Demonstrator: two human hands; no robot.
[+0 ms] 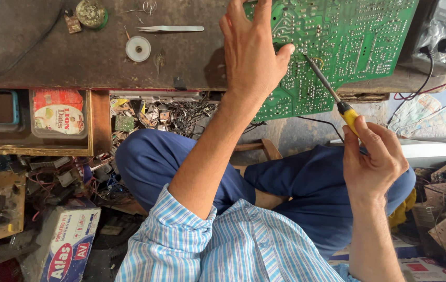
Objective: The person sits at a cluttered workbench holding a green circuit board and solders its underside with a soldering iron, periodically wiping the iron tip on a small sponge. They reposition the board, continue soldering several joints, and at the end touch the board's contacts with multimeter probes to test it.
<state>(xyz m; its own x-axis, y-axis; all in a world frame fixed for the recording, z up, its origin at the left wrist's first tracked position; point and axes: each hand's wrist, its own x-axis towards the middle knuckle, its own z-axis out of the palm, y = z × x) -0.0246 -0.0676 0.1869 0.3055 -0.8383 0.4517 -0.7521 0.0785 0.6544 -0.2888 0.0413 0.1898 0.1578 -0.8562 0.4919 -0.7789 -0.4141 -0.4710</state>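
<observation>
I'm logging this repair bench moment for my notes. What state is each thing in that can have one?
Circuit board: solder side up, part overhanging the bench edge.
Soldering iron: tip on the board.
Left hand: flat on the board.
Right hand: closed round the iron's yellow handle.
Tweezers: lying flat, unused.
Solder spool: lying flat on the bench.
Drawer: open, full of parts.

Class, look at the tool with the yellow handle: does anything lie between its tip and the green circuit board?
Nothing visible does. The right hand holds the tool, its tip already on the circuit board, beside the left hand.
</observation>
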